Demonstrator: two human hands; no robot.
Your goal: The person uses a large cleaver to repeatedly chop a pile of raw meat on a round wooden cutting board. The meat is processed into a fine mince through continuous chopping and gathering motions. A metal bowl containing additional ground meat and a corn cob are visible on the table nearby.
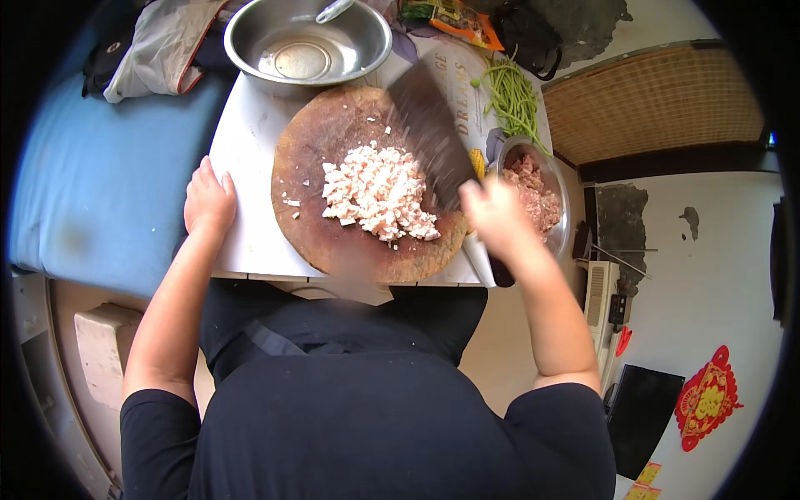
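Note:
My right hand (497, 215) is closed round the handle of a broad dark cleaver (433, 125). The blade is smeared by motion and tilts over the right side of a round wooden chopping board (304, 237). A loose heap of finely chopped pale pink meat or fat (379, 192) lies in the middle of the board, with small scraps scattered around it. At the table's left edge rests my left hand (210, 198), its thumb apart from the fingers and nothing visible in it.
A large steel basin (242, 54) stands behind the board. To the right are a bowl of minced meat (542, 200), green beans (512, 96), a piece of corn (477, 162) and a dark-handled tool (500, 271). A blue padded surface (117, 175) adjoins the white table (237, 142).

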